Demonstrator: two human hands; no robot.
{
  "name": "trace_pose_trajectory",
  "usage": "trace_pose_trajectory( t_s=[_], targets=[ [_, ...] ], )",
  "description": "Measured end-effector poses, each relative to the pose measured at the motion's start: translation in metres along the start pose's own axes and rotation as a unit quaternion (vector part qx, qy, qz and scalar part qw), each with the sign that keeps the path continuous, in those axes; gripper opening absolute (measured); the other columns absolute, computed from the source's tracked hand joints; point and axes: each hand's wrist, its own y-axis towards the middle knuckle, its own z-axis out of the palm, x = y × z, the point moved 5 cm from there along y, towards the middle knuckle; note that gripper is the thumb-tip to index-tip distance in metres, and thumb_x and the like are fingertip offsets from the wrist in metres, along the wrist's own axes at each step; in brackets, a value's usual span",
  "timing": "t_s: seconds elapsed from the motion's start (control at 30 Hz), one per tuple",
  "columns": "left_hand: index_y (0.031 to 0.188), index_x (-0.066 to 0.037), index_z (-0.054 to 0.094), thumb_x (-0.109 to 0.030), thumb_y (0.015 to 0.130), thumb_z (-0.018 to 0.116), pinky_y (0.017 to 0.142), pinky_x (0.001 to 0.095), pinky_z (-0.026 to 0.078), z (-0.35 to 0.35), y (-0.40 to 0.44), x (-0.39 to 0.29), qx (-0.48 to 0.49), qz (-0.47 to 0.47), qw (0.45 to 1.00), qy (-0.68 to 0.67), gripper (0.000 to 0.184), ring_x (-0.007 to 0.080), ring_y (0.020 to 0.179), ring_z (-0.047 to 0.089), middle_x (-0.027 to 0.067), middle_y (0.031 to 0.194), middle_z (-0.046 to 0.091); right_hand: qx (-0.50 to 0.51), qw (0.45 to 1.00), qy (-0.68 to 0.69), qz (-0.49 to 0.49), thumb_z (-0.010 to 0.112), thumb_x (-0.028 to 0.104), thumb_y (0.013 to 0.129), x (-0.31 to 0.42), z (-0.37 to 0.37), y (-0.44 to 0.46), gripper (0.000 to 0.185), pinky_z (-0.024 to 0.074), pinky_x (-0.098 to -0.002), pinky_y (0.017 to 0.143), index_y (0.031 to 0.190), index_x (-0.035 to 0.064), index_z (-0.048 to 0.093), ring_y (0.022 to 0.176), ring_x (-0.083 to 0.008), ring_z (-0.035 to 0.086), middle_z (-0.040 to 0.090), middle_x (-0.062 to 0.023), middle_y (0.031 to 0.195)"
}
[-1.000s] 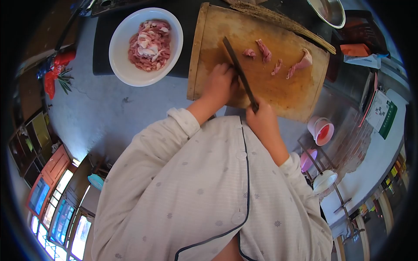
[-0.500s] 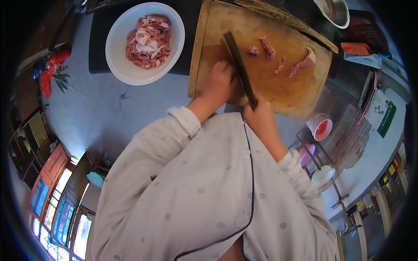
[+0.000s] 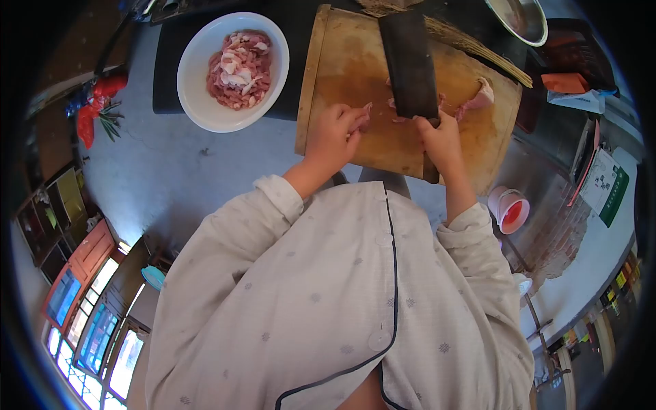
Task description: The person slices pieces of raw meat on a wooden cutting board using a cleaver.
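My right hand [image 3: 441, 140] is closed around the handle of a dark cleaver [image 3: 410, 65], whose broad blade faces up at me over the wooden cutting board [image 3: 342, 61]. With my left hand [image 3: 331, 140] I pinch a piece of raw meat [image 3: 364, 117] at the board's left part. Small meat scraps, partly hidden by the blade, lie under and beside the cleaver. A larger strip of meat with pale fat [image 3: 478, 99] rests on the board's right side. Left of the board, a white bowl [image 3: 188, 75] holds a heap of cut raw meat.
A bundle of dry stalks [image 3: 478, 51] lies along the board's far edge. Beyond it at the upper right is a metal bowl [image 3: 519, 20]. A pink bucket [image 3: 502, 201] stands below the board's right side. Red bags [image 3: 89, 119] are at the far left.
The cleaver has swung from edge-on to flat, moving right with my right hand. My left hand has shifted slightly left, and the meat in its fingers now shows.
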Motion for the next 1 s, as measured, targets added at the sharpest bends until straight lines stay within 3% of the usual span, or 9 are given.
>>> trace_pose_trajectory(
  t_s=[0.1,0.2,0.3,0.4,0.5,0.7,0.8,0.9,1.0],
  targets=[
    [0.112,-0.003,0.065,-0.01,0.079,0.071,0.085,0.0389,0.048,0.0,0.011,-0.009,-0.09,-0.004,0.995,-0.053,0.034,0.0339,0.096,0.059,0.0164,0.104,0.061,-0.017,1.0,0.001,-0.009,0.065,0.015,0.085,0.013,-0.011,0.001,0.019,0.043,-0.0277,0.048,0.095,-0.0009,0.067,0.051,-0.0108,0.052,0.057,-0.0009,0.063],
    [0.112,-0.001,0.064,-0.011,0.08,0.07,0.085,0.0392,0.047,-0.004,0.013,-0.022,-0.12,-0.015,0.992,-0.045,0.035,0.0328,0.097,0.059,0.0171,0.105,0.061,-0.046,0.993,-0.021,-0.107,0.064,0.015,0.084,0.036,-0.008,-0.008,0.021,0.0441,-0.0309,0.053,0.098,-0.0009,0.069,0.055,-0.0131,0.053,0.059,-0.0035,0.064],
    [0.109,0.0,0.063,-0.011,0.078,0.07,0.082,0.0415,0.048,-0.004,0.004,-0.024,-0.091,0.019,0.992,0.088,0.034,0.0355,0.096,0.058,0.0183,0.111,0.059,-0.017,0.992,-0.115,-0.054,0.063,0.014,0.081,0.036,-0.003,-0.02,0.029,0.0527,-0.0351,0.073,0.107,0.0006,0.069,0.078,-0.0296,0.07,0.07,-0.0199,0.083],
    [0.11,0.001,0.062,-0.01,0.08,0.068,0.086,0.0409,0.047,-0.006,0.005,-0.025,-0.123,0.103,0.976,0.147,0.032,0.035,0.098,0.058,0.0177,0.105,0.061,0.008,0.99,-0.135,-0.039,0.063,0.014,0.08,0.038,0.003,-0.042,0.033,0.0531,-0.0388,0.076,0.109,-0.0001,0.068,0.081,-0.0371,0.068,0.068,-0.0246,0.087],
    [0.106,0.0,0.062,-0.008,0.08,0.067,0.084,0.0412,0.048,0.001,0.013,-0.029,-0.085,0.131,0.982,0.11,0.028,0.0357,0.096,0.058,0.0158,0.103,0.061,0.028,0.986,-0.16,-0.037,0.063,0.014,0.078,0.026,0.008,-0.057,0.035,0.0532,-0.0418,0.077,0.11,0.0,0.067,0.086,-0.0403,0.067,0.068,-0.026,0.091],
    [0.101,-0.004,0.063,-0.006,0.08,0.067,0.078,0.0395,0.05,0.001,0.017,-0.007,-0.04,0.029,0.997,0.06,0.021,0.0339,0.094,0.059,0.0135,0.097,0.061,0.031,0.986,-0.161,-0.04,0.061,0.012,0.077,0.01,0.003,-0.09,0.038,0.0532,-0.0444,0.079,0.113,0.0032,0.068,0.087,-0.0435,0.065,0.067,-0.0275,0.091],
    [0.102,-0.005,0.064,-0.006,0.08,0.068,0.076,0.0397,0.051,-0.006,0.02,-0.012,-0.049,0.071,0.996,0.036,0.022,0.0339,0.091,0.059,0.0137,0.095,0.059,0.034,0.976,-0.21,-0.037,0.06,0.01,0.076,0.018,0.003,-0.1,0.039,0.0533,-0.0456,0.078,0.114,0.0045,0.067,0.085,-0.0439,0.065,0.067,-0.0277,0.09],
    [0.107,-0.007,0.064,-0.006,0.081,0.067,0.08,0.0393,0.051,0.0,0.02,0.004,-0.027,0.018,0.999,-0.012,0.026,0.034,0.095,0.06,0.0132,0.102,0.061,0.028,0.962,-0.261,-0.069,0.06,0.01,0.075,0.021,0.01,-0.09,0.04,0.0533,-0.0476,0.077,0.114,0.0047,0.067,0.083,-0.0439,0.065,0.067,-0.0275,0.088],
    [0.112,-0.009,0.064,-0.006,0.081,0.067,0.085,0.04,0.051,0.0,0.016,0.007,-0.041,0.033,0.998,0.026,0.032,0.0342,0.103,0.06,0.0139,0.111,0.061,0.024,0.957,-0.271,-0.102,0.061,0.008,0.079,0.032,0.027,-0.068,0.032,0.0521,-0.0459,0.071,0.109,0.0017,0.068,0.077,-0.042,0.065,0.067,-0.0247,0.083]
  ],
)
